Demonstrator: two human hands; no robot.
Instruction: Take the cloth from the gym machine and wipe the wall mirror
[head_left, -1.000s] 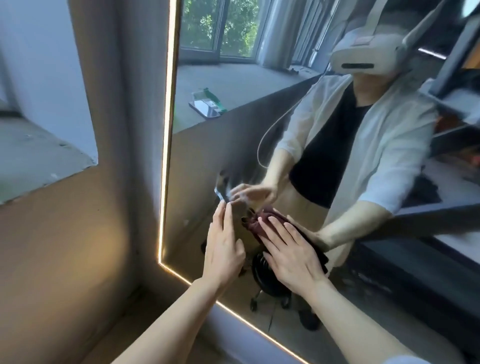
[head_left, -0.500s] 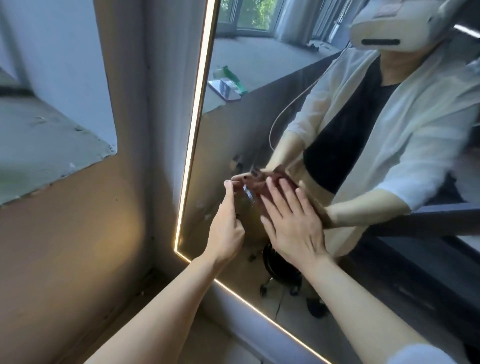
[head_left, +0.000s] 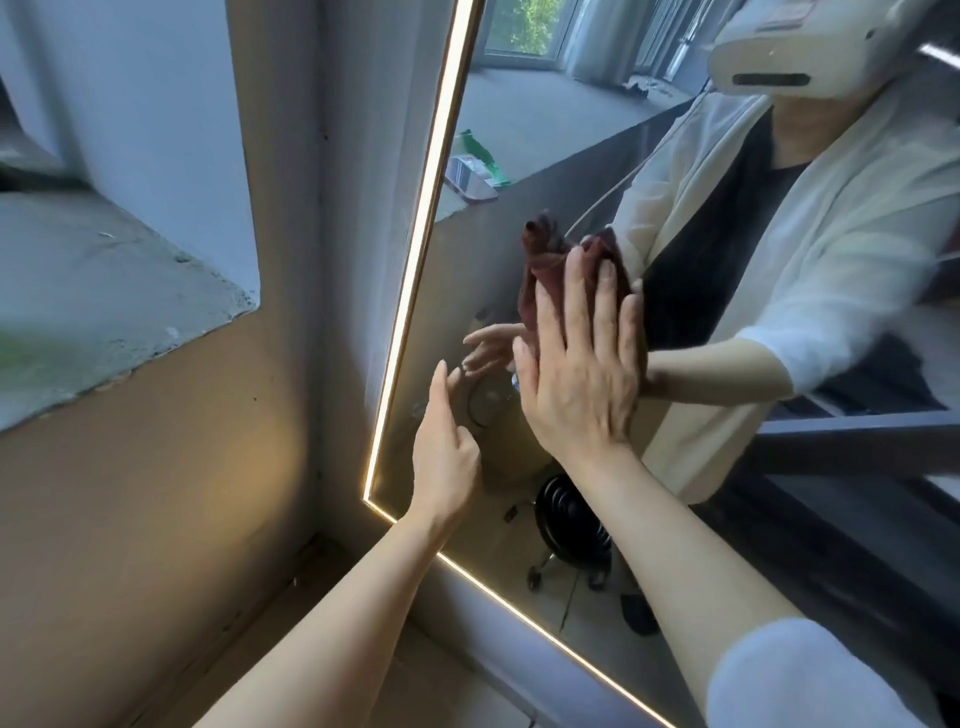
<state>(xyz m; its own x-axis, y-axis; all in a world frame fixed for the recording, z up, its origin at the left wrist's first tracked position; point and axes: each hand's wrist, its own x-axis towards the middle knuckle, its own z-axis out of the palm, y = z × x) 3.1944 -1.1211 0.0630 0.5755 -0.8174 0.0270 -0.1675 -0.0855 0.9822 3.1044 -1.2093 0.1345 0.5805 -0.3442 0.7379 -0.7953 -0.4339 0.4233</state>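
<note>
At far left, a grey concrete window ledge (head_left: 104, 301) is set into a tan plastered wall (head_left: 171, 467). A lit warm-white LED strip (head_left: 415, 260) runs down the left edge and along the bottom edge of the large frameless wall mirror (head_left: 519, 130).

The left hand (head_left: 444, 441) is raised just inside the mirror's lower left corner. Its fingers are loosely extended, the fingertips at or very near the glass; contact cannot be confirmed. It holds nothing.

To its right, the right hand (head_left: 582, 364) lies flat, fingers straight and together, pressing the dark maroon cloth (head_left: 545, 260) against the mirror surface. The cloth is bunched under the fingers and protrudes above and to the left of the fingertips. No finger is curled round it.

In the reflection: a phone (head_left: 470, 179) and a green packet (head_left: 480, 156) on a ledge, a black wheeled stool (head_left: 569, 525) on the floor, and a person in a white open shirt (head_left: 841, 249) over a black top.
</note>
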